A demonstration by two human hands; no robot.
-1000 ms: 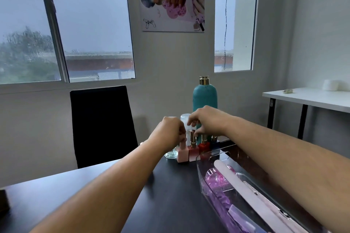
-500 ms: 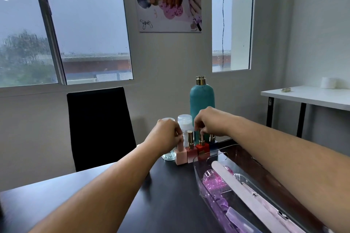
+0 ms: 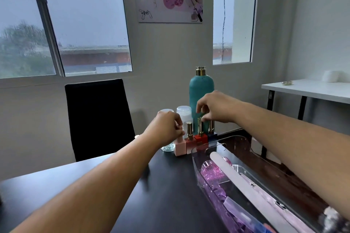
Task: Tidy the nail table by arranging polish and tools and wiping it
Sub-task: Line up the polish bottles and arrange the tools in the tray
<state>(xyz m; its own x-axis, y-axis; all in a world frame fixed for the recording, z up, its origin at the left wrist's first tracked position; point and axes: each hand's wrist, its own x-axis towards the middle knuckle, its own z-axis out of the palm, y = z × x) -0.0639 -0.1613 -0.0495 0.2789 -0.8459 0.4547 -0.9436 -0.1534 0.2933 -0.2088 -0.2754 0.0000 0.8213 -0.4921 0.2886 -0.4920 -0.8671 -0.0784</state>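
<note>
Matte black table (image 3: 166, 195), square polish bottles (image 3: 191, 143) — gold caps, clear plastic tray (image 3: 200, 178)

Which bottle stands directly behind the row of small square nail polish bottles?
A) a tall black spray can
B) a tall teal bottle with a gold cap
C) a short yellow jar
B: the tall teal bottle with a gold cap rises right behind the row of small square nail polish bottles.

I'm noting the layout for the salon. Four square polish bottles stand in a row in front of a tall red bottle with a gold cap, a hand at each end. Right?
Not quite: the head view shows the tall bottle with a gold cap is teal, not red. The four square polish bottles do stand in a row before it, the left hand at the pink end, the right hand at the dark blue end.
</note>
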